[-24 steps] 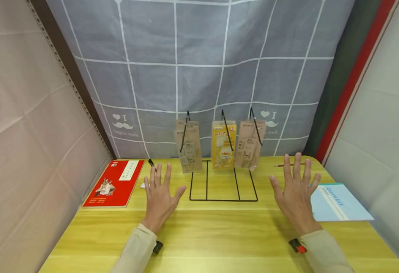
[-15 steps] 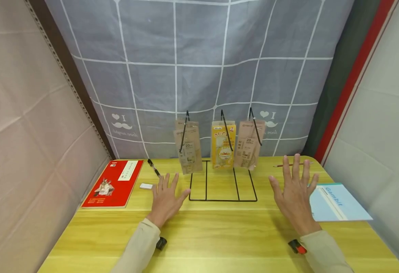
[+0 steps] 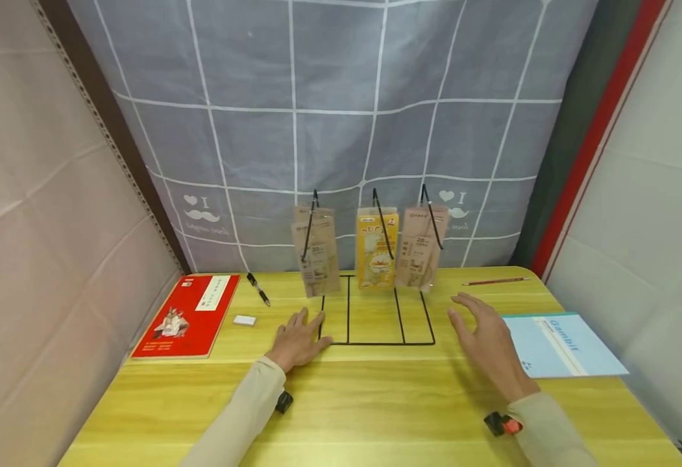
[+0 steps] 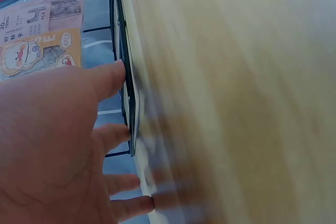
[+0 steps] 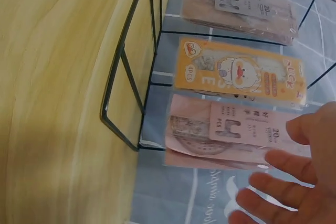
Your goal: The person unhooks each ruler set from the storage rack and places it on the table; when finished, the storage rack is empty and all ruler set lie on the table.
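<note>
A black wire display rack (image 3: 390,344) stands on the table, its hooks carrying flat packets. Beige packets (image 3: 324,263) hang at the left, a yellow packet with a duck print (image 3: 370,259) in the middle, and pink packets (image 3: 415,250) at the right. My left hand (image 3: 298,344) is at the front left corner of the rack's base. In the left wrist view its thumb and index finger meet the base wire, with the fingers fairly straight. My right hand (image 3: 488,344) hovers right of the rack, fingers loosely bent, holding nothing. In the right wrist view it overlaps the pink packets.
On the table (image 3: 341,415), a red book (image 3: 218,324) lies at the left, with a black pen (image 3: 258,289) and a white eraser (image 3: 244,320) beside it. A red pencil (image 3: 495,281) and a light blue notebook (image 3: 600,353) lie at the right. A grey curtain hangs behind.
My left hand has moved right and down from beside the pen to the rack's front left corner. My right hand has turned inward, its spread fingers now drawn together and bent.
</note>
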### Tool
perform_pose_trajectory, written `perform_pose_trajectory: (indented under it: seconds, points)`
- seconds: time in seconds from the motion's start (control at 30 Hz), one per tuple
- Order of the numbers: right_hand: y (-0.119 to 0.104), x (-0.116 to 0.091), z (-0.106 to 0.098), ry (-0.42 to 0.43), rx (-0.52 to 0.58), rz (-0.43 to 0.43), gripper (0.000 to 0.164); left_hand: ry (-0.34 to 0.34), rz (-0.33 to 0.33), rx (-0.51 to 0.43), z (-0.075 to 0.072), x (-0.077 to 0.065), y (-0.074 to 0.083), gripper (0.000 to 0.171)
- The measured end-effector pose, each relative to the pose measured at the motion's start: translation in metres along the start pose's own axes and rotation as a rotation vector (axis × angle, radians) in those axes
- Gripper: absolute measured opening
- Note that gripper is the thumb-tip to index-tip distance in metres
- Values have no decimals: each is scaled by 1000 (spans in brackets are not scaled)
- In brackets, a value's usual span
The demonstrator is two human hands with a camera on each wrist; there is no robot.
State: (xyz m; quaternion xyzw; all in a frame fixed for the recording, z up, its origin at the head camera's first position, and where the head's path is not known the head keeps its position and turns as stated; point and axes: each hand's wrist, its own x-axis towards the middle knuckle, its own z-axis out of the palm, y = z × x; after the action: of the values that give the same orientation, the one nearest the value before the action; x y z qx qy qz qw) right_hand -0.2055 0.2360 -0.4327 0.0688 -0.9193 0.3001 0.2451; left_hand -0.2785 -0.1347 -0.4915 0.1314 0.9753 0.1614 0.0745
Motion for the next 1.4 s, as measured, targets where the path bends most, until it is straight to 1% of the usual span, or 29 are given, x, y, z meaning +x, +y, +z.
perform_pose_trajectory:
  seconds: [0.13, 0.27, 0.4, 0.53, 0.7, 0.9, 1.07, 1.2, 1.4]
  points:
    - [4, 11, 2, -45, 34, 48, 39, -23, -2, 53, -2, 0, -1, 68]
    - [10, 32, 4, -65, 107, 114, 42, -42, 0, 85, -5, -1, 0, 68]
    - [17, 61, 5, -54, 164, 159, 48, -51, -6, 79, -4, -1, 2, 68]
    - [23, 89, 5, -34, 205, 173, 53, -55, -5, 62, -5, 0, 5, 68]
    - [23, 110, 7, -41, 235, 194, 55, -67, -10, 52, -4, 0, 7, 68]
    - [16, 123, 14, -63, 274, 237, 60, -65, -36, 56, -3, -2, 2, 69]
    - [14, 125, 15, -58, 279, 250, 63, -69, -36, 47, -2, -1, 0, 69]
    - [14, 124, 16, -47, 280, 239, 63, -76, -36, 44, -2, 0, 0, 68]
    - [14, 121, 16, -18, 287, 201, 57, -86, -48, 49, -2, 0, 0, 69]
